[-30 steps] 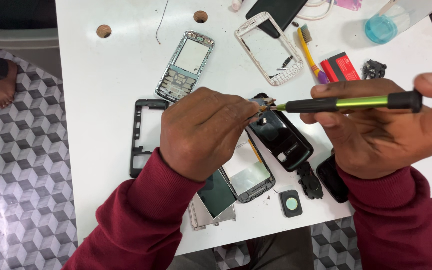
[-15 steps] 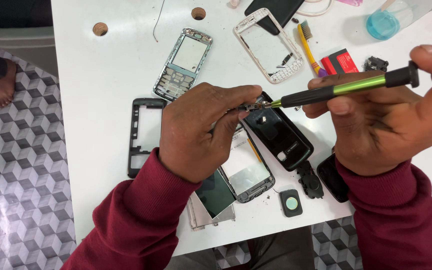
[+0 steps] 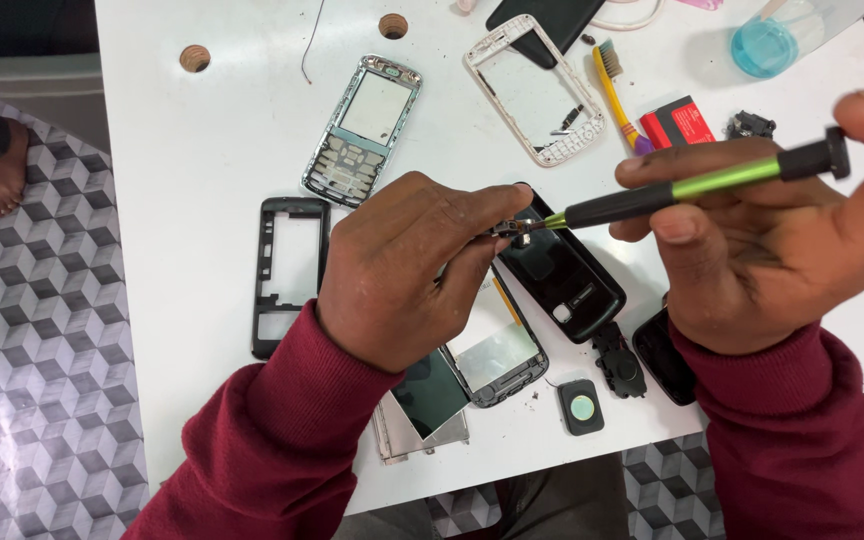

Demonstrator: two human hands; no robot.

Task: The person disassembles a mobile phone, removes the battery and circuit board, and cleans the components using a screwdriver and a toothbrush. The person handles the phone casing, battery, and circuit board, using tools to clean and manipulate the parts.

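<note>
L hand (image 3: 402, 275) pinching small part (image 3: 514, 230) steady above phone (image 3: 562, 275); R hand (image 3: 762, 250) gripping screwdriver (image 3: 697, 185), tip on part for purchase.

— What colours show on the screwdriver (image 3: 697, 188)?
— A lime-green shaft section between black ends. Both sleeves (image 3: 282, 440) are dark maroon.
— And the surface (image 3: 202, 200)?
— Plain white. The floor (image 3: 37, 350) carries a grey-and-white cube pattern.
— The phone parts?
— One frame (image 3: 290, 272) is black, the keypad frame (image 3: 362, 128) silver, another frame (image 3: 534, 88) white. The toothbrush (image 3: 616, 92) is yellow, the small box (image 3: 685, 122) red, the cup (image 3: 767, 42) holds blue liquid.
</note>
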